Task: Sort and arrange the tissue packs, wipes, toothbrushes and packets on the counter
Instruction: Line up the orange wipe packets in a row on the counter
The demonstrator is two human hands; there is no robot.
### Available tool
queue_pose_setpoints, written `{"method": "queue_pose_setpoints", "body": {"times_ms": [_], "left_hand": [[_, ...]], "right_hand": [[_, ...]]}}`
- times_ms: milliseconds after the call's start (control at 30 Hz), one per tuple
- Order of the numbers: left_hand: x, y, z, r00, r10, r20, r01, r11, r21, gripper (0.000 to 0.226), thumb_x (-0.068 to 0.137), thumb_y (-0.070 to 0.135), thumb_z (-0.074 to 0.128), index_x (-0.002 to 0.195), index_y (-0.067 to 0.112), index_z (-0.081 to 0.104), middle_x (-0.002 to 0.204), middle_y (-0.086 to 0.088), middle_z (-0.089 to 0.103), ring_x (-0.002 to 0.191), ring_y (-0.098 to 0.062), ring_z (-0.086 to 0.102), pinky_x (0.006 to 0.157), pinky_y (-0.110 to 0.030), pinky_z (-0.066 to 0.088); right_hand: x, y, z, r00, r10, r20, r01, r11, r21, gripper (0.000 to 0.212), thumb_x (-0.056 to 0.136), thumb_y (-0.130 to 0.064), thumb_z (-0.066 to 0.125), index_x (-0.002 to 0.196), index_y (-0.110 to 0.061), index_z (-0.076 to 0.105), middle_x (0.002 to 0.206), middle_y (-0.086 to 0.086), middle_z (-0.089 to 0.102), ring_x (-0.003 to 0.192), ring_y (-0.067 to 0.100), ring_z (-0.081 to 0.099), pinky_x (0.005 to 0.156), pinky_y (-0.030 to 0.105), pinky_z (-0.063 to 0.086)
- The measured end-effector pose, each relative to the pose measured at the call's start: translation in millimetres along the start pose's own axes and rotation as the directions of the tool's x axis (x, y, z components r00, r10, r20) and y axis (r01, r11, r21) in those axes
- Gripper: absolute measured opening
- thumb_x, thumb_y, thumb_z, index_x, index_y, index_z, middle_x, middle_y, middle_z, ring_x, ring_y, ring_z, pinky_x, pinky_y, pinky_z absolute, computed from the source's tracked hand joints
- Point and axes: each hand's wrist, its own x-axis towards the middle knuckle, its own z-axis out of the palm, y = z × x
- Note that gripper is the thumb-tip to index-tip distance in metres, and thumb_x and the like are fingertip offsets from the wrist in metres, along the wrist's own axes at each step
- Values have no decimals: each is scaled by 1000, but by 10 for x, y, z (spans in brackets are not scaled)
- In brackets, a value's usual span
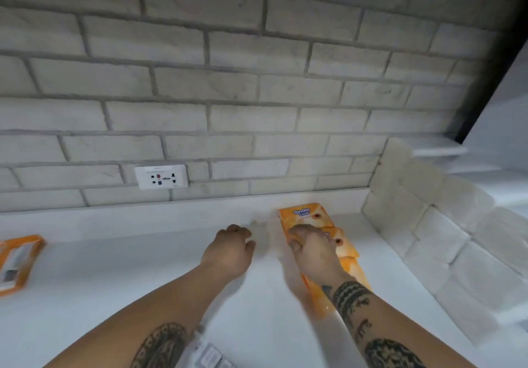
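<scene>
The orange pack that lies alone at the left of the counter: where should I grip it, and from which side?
Grip the orange pack across its narrow width, fingers on one long edge, thumb on the other, coming from above with the left hand. It lies flat on the counter with nothing seen touching it, so its long edges look free.

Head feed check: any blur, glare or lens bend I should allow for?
Head view: wide-angle bend bows the brick wall courses; motion blur smears the left hand, right hand and the orange pack at far left; the orange tissue packs show readable "Tender Love" print; white counter nearly washed out.
</scene>
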Motion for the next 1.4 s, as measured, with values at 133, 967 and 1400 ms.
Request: {"method": "queue_pose_setpoints", "body": {"times_ms": [133,967,1400], "left_hand": [[-353,-744,-275,994,-110,-21,109,994,-32,42,102,39,45,141,25,55,144,-3,54,131,-23,51,108,-35,45],[-2200,-5102,-1744,765,-578,-284,558,815,-155,36,91,36,64,127,32,65,133,3,61,119,-23,58,96,-37,53],[-1892,-5749,-1699,931,-354,-87,364,885,291,68,89,66,53,151,44,35,156,15,37,137,-21,37,103,-42,32]], "right_hand": [[-105,-598,377,993,-111,30,106,986,132,26,97,-29,61,121,-28,71,127,-6,68,122,18,60,107,35,44],[-722,-4771,2730,856,-294,425,79,888,453,18,93,-39,60,109,-38,68,121,-14,68,111,8,64,103,32,52],[-334,-5139,2971,707,-333,624,469,881,-60,60,103,-22,43,159,-31,23,171,-10,2,156,25,9,122,50,26]]}}
